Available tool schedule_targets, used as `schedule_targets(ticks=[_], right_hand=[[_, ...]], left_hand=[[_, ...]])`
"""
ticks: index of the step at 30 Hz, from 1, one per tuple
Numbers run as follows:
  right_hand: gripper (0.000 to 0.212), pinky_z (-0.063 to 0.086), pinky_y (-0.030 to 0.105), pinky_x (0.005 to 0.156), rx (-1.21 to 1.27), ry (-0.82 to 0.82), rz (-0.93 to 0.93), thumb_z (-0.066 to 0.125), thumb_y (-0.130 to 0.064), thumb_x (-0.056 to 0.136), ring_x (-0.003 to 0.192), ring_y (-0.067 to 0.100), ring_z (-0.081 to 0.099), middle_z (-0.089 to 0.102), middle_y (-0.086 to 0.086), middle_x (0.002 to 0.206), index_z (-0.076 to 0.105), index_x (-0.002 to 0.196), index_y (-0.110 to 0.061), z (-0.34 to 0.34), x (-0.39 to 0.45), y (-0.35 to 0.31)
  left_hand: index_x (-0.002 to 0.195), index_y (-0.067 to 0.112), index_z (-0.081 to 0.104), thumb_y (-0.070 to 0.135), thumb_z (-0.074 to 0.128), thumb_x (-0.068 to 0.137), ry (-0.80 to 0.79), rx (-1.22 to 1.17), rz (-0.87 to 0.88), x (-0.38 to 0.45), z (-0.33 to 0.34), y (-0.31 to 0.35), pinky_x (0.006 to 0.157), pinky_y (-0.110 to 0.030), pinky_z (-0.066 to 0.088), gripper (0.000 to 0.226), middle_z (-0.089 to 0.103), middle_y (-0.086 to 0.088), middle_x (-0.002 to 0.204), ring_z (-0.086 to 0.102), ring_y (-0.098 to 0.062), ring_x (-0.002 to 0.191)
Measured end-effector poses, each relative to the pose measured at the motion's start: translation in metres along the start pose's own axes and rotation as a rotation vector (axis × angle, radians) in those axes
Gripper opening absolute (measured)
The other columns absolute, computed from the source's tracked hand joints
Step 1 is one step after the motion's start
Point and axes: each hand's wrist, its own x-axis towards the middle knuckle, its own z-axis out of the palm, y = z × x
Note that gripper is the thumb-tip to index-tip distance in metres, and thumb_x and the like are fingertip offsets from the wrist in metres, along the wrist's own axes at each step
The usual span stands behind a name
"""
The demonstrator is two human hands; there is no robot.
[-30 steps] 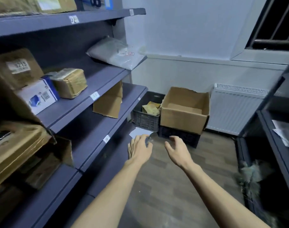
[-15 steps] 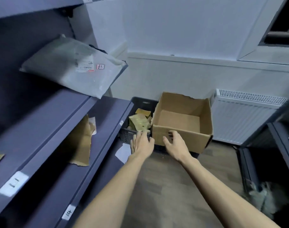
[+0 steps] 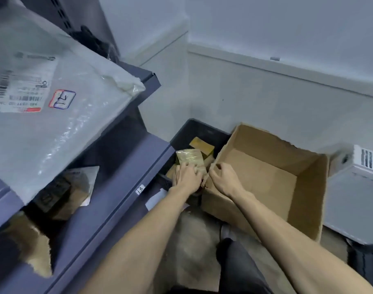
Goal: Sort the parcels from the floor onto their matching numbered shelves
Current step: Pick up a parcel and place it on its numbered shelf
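Both hands reach the crate: left hand point(image 3: 186, 177) grips the taped parcel point(image 3: 190, 159), right hand point(image 3: 222, 177) pinches the cardboard box point(image 3: 304, 187) rim

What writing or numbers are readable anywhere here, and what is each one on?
"13", handwritten: small tag on the lower shelf's front edge.
Red-and-blue bordered sticker on the grey plastic mailer: handwritten mark, not clearly legible.
White shipping label on that mailer: barcodes and print too blurred to read.
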Motion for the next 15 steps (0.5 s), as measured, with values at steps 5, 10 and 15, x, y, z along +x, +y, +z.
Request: schedule_targets(ticks=[5,10,15], right_hand=[[0.024,0.051,0.038,0.081,-0.066,-0.169,-0.046,0.053,-0.033,0.091,0.089,0.022,0.059,0.062,0.003,0.097,0.062,0.100,-0.012,-0.023,0.104,0.002],[0.034,0.050,0.035,0.084,-0.005,-0.266,-0.054,0.055,-0.031,0.093,0.093,0.020,0.060,0.062,0.001,0.105,0.056,0.119,-0.009,0.000,0.186,0.005],[0.048,0.040,0.031,0.093,0.018,-0.333,0.052,0.053,-0.025,0.096,0.120,0.030,0.052,0.054,0.014,0.132,0.044,0.136,0.001,0.066,0.263,0.052]], left_hand=[[0.139,0.016,0.049,0.032,0.045,0.099,0.026,-0.053,-0.145,0.079,-0.007,0.017,0.105,-0.041,0.038,0.043,0.040,-0.007,0.146,0.039,-0.027,0.130],[0.147,0.018,0.038,0.036,0.044,0.100,-0.001,-0.073,-0.215,0.147,0.005,0.013,0.100,-0.043,0.043,0.051,0.042,-0.007,0.143,0.043,-0.026,0.126],[0.145,0.015,0.040,0.033,0.046,0.099,-0.072,-0.113,-0.293,0.222,0.063,-0.011,0.100,-0.043,0.042,0.049,0.042,-0.010,0.142,0.043,-0.029,0.128]])
